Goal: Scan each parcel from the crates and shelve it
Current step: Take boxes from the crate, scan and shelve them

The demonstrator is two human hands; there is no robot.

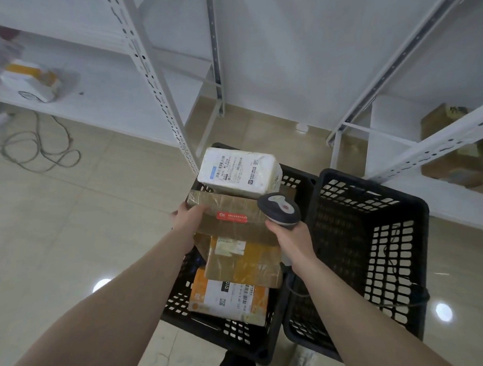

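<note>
The left hand (189,218) has its grip on the left end of a flat brown cardboard parcel wrapped in glossy clear tape with a red strip label (230,217), fingers curled over its near edge, holding it above the left crate. The right hand (288,236) is clenched around the handle of a grey plastic handheld barcode scanner with a rounded head (280,208), whose head sits just beside the right end of that parcel. A dark cable (296,286) trails down from the scanner's handle.

Resting on the far edge of the brown parcel is a white rectangular parcel with a printed shipping label and a pale taped side (238,170), tilted slightly. Under the held parcel lies a brown cardboard box banded with yellowish tape and a small white label (243,262), and below it an orange and white box with barcodes and a square code (229,299). These sit in a black plastic crate with lattice walls (212,329). Touching it on the right stands a second black lattice-walled plastic crate (373,233).

Both crates stand on a glossy beige tiled floor (72,229). White perforated metal shelving (154,76) rises behind; its left shelf carries a blurred white and orange parcel (30,79). Brown cardboard boxes (453,153) sit on the right-hand shelving. A thin looped cord (42,151) lies on the floor at left.
</note>
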